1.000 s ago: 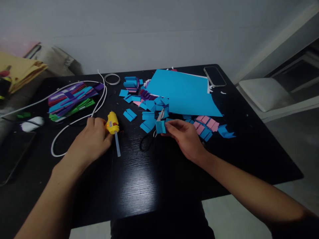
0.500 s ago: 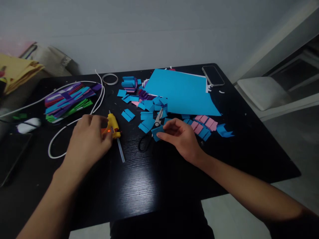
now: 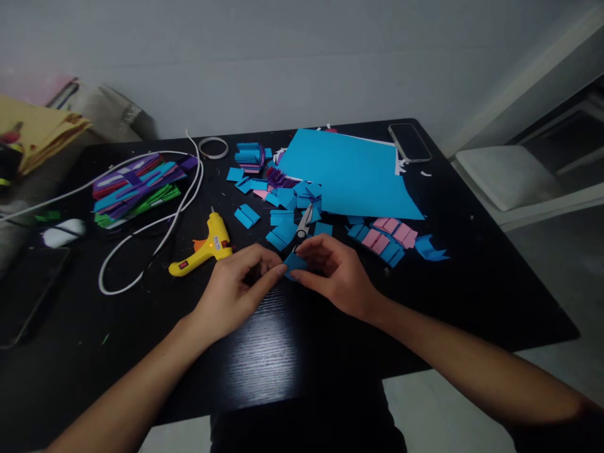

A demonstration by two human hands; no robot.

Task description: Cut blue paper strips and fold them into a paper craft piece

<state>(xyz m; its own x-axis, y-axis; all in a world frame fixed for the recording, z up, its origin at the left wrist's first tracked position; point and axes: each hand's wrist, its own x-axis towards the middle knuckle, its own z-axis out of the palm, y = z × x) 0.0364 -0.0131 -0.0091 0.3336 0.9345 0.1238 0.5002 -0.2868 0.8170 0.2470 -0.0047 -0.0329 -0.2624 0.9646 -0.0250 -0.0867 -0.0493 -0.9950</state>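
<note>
Both of my hands meet over the middle of the black table. My left hand and my right hand pinch a small folded blue paper piece between their fingertips. A yellow glue gun lies on the table just left of my left hand, free of it, its red light on. Scissors lie partly under loose blue pieces just beyond my fingers.
A large blue paper sheet covers the far middle, with several small blue and pink folded pieces around it. A phone lies far right. A stack of coloured strips, a white cord and a tape ring sit left.
My left hand let go of the glue gun, which now lies on the table, and moved right to join my right hand on the blue piece. My right hand drew the piece nearer.
</note>
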